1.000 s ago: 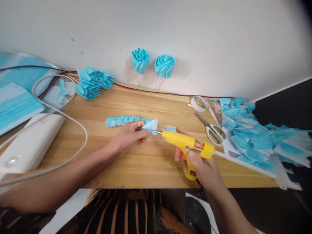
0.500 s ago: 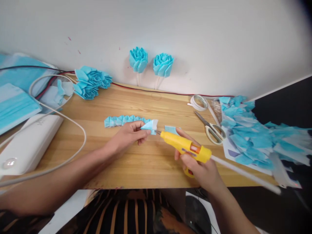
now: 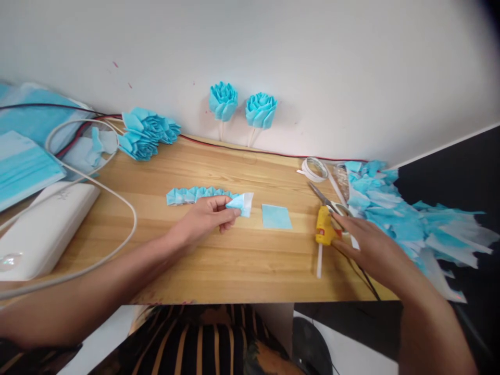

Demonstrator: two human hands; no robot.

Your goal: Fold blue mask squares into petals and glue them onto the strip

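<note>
My left hand (image 3: 207, 219) pinches the right end of a pleated blue paper strip (image 3: 195, 195) that lies on the wooden table (image 3: 219, 265); the folded tip (image 3: 242, 203) sticks out past my fingers. My right hand (image 3: 369, 245) rests at the right on the yellow glue gun (image 3: 324, 225), which lies on the table with its white glue stick (image 3: 319, 260) pointing toward me. My fingers are still wrapped over the gun's handle. A loose blue paper square (image 3: 276, 216) lies between the two hands.
Scissors (image 3: 332, 203) and a tape roll (image 3: 314, 167) lie behind the gun. A heap of blue paper scraps (image 3: 394, 213) covers the right end. Two paper flowers (image 3: 242, 107) lean on the wall, more folded blue pieces (image 3: 146, 133) at left, with a white box (image 3: 47, 229) and cables (image 3: 113, 203).
My right hand swung the glue gun away from the strip's tip and laid it down at the right by the scissors. The blue square is now uncovered. My left hand stayed put.
</note>
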